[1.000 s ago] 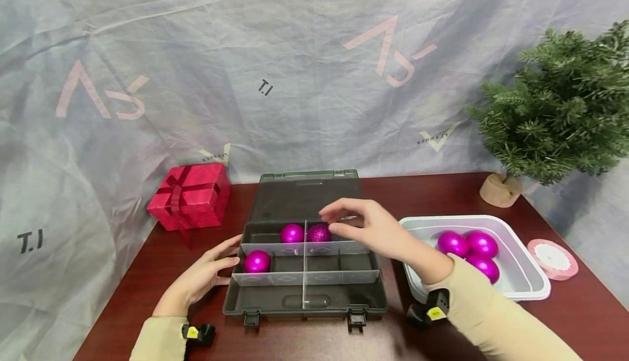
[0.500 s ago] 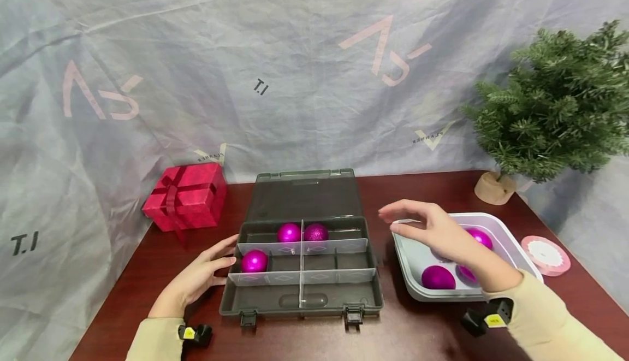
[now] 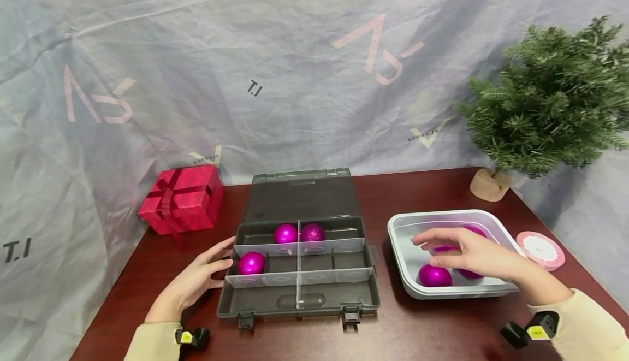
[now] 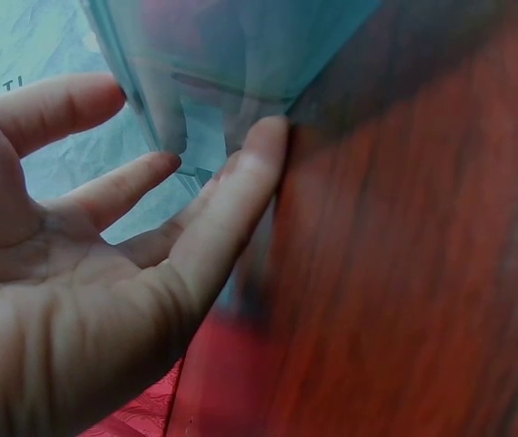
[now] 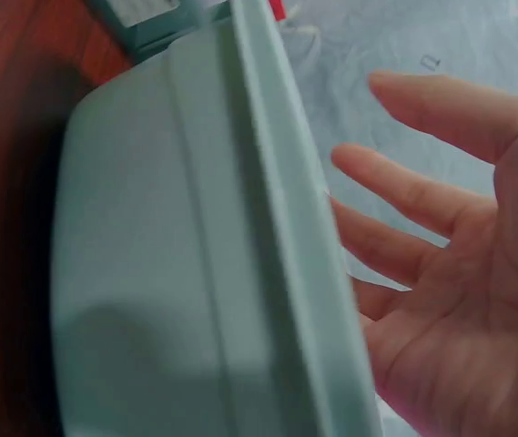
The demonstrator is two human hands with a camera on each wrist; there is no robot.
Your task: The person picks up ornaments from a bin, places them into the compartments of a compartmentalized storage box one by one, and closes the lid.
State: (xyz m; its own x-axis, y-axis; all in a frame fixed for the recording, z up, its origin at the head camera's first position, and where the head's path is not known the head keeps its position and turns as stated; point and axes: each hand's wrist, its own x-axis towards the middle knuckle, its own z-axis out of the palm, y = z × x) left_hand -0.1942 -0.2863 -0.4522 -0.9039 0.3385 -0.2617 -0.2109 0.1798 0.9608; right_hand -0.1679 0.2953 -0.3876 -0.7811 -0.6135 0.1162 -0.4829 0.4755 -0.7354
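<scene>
A dark translucent divided box [image 3: 265,313] lies with its lid back. Its rear row holds a shiny magenta ball [image 3: 286,234] at left and a glittery magenta ball [image 3: 313,233] at right. Another shiny ball [image 3: 251,263] sits in the middle row's left end. My left hand [image 3: 191,282] touches the box's left side, fingers loosely spread along its wall in the left wrist view. Over the white plastic tub [image 3: 399,243] hovers my right hand [image 3: 472,254], fingers spread and nothing held. Under it lie magenta balls [image 3: 434,276], partly covered by the hand.
A red gift box with ribbon [image 3: 182,200] stands at the back left. At the back right is a small artificial fir tree [image 3: 545,104] on a wooden base [image 3: 490,185]. A pink ribbon roll [image 3: 540,250] lies just right of the tub. Grey cloth [image 3: 295,126] hangs behind the table.
My right hand has left the glittery ball in the box's rear row and moved right, over the tub. The balls in the tub have shifted apart. My left hand stays at the box.
</scene>
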